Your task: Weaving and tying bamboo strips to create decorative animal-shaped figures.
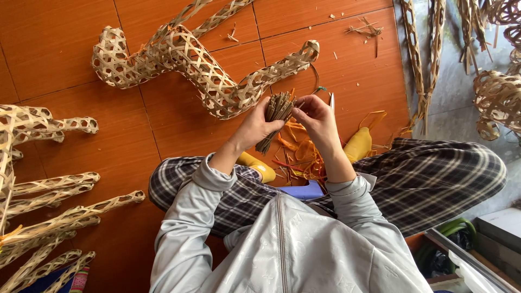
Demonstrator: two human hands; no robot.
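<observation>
Gripping a bundle of thin strips [277,111] at frame centre, the left hand [255,127] is clenched around it; the right hand [317,116] seems to pinch its top. Above lies a woven lattice frame [206,70].

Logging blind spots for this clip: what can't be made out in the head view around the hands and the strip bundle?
- Lower end of the bundle of strips: covered by the left hand, so its grip can't be judged.
- Right hand fingertips: curled at the bundle's top; whether they pinch one strip is too small to tell.
- Woven bamboo frame: its upper arms are cut off by the top edge.
- Orange strips at the feet: partly hidden behind the right forearm.
</observation>
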